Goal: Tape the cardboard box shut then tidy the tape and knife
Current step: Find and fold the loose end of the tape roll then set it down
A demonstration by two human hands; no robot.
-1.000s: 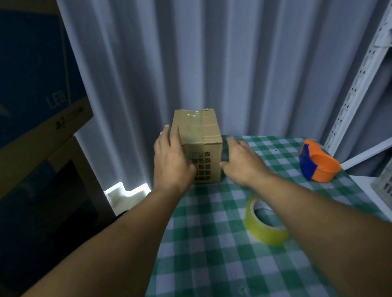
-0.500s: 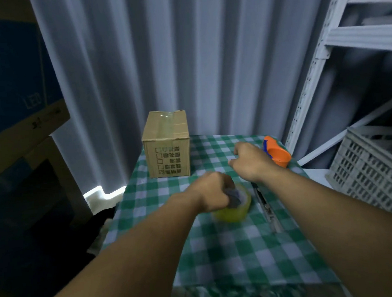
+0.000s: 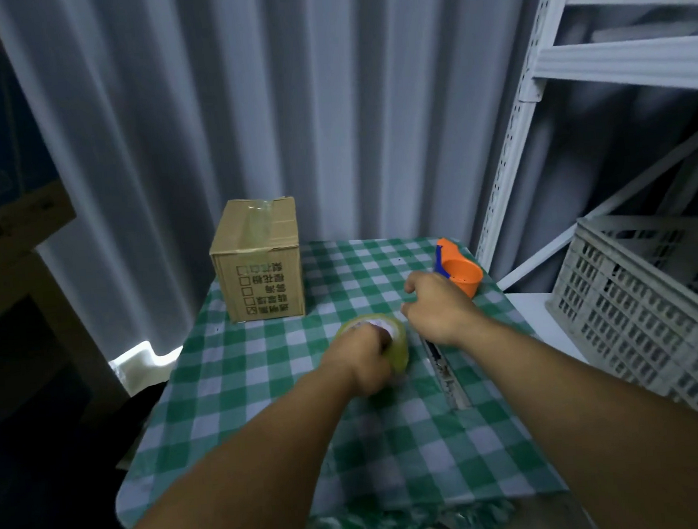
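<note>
The small cardboard box [image 3: 260,263] stands at the table's far left, with clear tape across its top seam. A yellow tape roll [image 3: 390,336] is in the middle of the checked tablecloth, and my left hand [image 3: 367,359] is closed around its near side. To the right of the roll, my right hand [image 3: 436,305] hovers with its fingers curled. A long utility knife [image 3: 445,371] lies on the cloth under my right wrist, partly hidden by it.
An orange and blue cup [image 3: 458,270] sits at the far right corner of the table [image 3: 267,417]. A white crate [image 3: 651,303] and white metal shelving [image 3: 533,82] stand to the right. Large cartons [image 3: 5,216] are stacked at the left, a curtain behind.
Both hands left the box and came back toward me. My left hand closed on the tape roll and has tilted it up slightly; my right hand moved right, near the knife.
</note>
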